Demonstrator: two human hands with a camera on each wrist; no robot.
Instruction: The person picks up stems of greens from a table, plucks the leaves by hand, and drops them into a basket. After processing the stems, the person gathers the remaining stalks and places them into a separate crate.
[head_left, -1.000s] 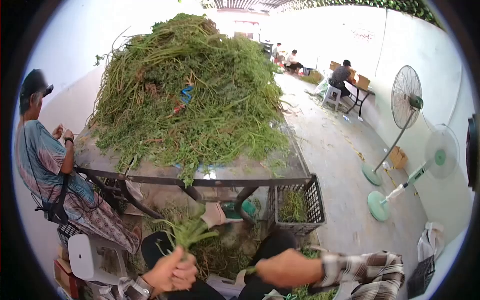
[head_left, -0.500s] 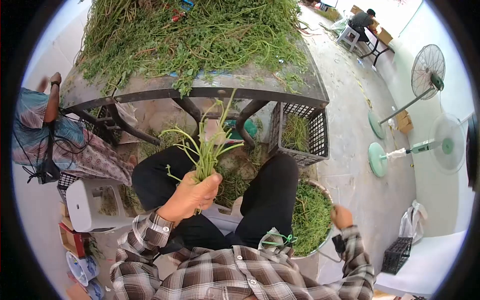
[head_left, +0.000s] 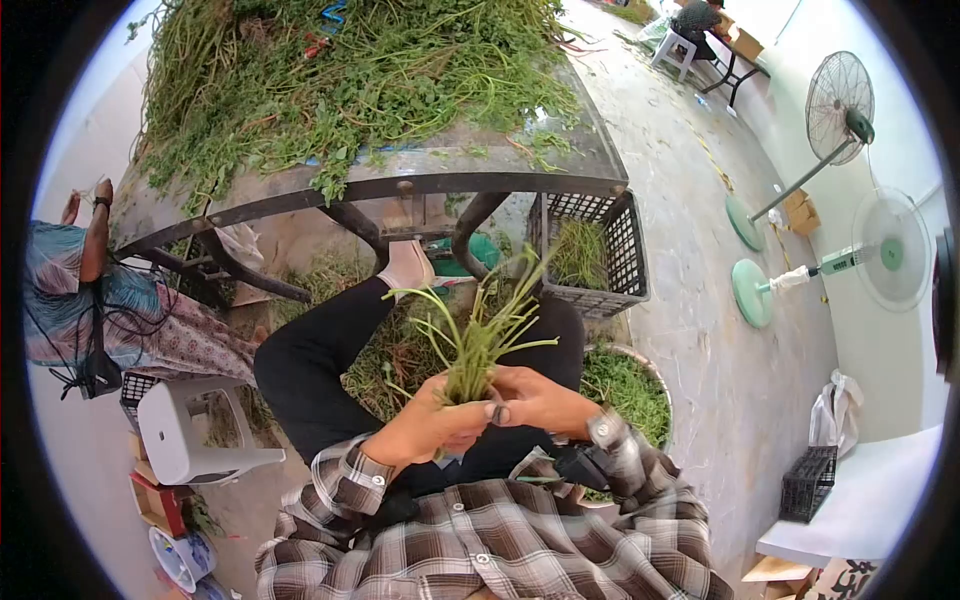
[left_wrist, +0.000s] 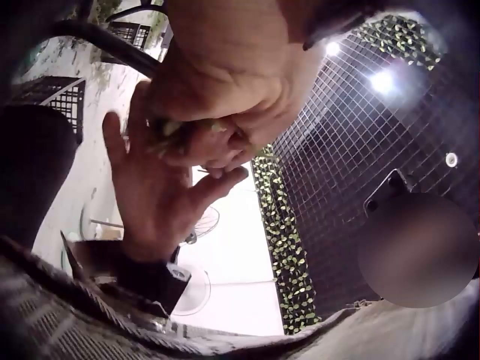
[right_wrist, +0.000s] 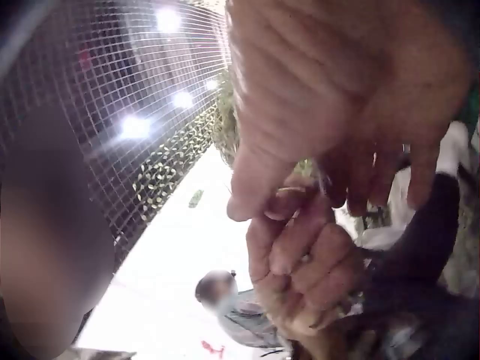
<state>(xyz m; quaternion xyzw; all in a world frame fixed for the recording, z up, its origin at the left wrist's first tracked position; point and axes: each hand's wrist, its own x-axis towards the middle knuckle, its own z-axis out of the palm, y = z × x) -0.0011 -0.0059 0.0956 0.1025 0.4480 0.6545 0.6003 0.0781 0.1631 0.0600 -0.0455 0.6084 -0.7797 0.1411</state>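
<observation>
A bunch of green leafy-plant stems (head_left: 475, 350) stands upright in front of my chest, its loose ends fanning upward. My left hand (head_left: 430, 420) grips the lower part, fingers curled round it. At the right side of the bunch is my right hand (head_left: 545, 400), its thumb meeting the left thumb and its fingers reaching behind the stems. In the left wrist view the right hand (left_wrist: 154, 199) shows straight fingers and a spread thumb. The right wrist view has the left hand (right_wrist: 304, 259) with curled fingers, close under the right hand (right_wrist: 337, 97).
A heap of green plants (head_left: 400, 80) covers much of the table (head_left: 500, 160). Below its right corner stands a black crate (head_left: 625, 250) with stems inside. A round basin (head_left: 668, 395) of greens is by my right leg. Fans (head_left: 840, 110) stand right; a white stool (head_left: 170, 430) stands left.
My right hand has come from beside the basin to the bunch in front of me. The left hand has shifted right and down, still gripping the stems. My view has tilted downward since one second ago.
</observation>
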